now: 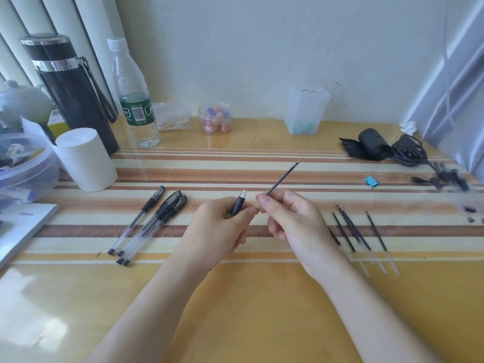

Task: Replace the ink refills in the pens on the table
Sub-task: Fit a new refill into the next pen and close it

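Note:
My left hand (220, 229) grips a pen barrel (238, 204) by its black grip, the open threaded end pointing up and away; the rest of the barrel is hidden in my palm. My right hand (290, 218) pinches a thin black ink refill (284, 177) whose tip points up to the right, just right of the barrel. Several capped black pens (154, 221) lie in a group on the table to the left. Several loose refills (351, 229) lie side by side on the table to the right.
A white paper roll (85, 159), a black flask (70, 87), a water bottle (135, 95) and a plastic tub (26, 169) crowd the back left. Small jars (216, 117) stand at the wall. A black roll and cable (387, 149), blue clips (371, 181) and small black pen parts lie at the right.

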